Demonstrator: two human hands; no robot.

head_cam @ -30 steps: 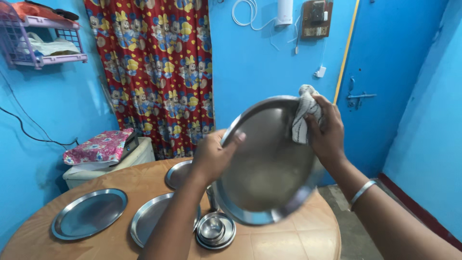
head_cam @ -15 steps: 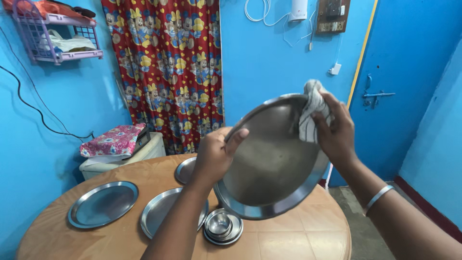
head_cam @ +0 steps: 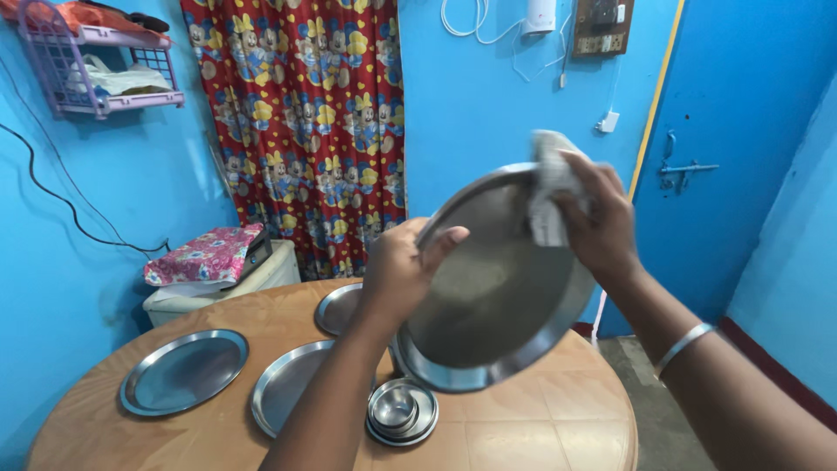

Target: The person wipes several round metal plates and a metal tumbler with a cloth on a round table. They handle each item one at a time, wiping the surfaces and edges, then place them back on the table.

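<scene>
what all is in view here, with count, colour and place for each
large round steel plate: 1, silver, held tilted above the table
white cloth: 1, pressed on the plate's upper rim
flat steel plates: 3, silver, lying on the table's left half
stacked small steel bowls: 1 stack, silver, below the held plate
round wooden table: 1, tan
patterned curtain: 1, red
wall rack: 1, lilac, top left
left hand: grips the plate's left rim
right hand: holds the cloth

We see no screens, signs or labels here, only one thing like a package: a white plastic bag [head_cam: 118, 80] lying in the purple rack [head_cam: 52, 61] high on the blue wall.
</scene>
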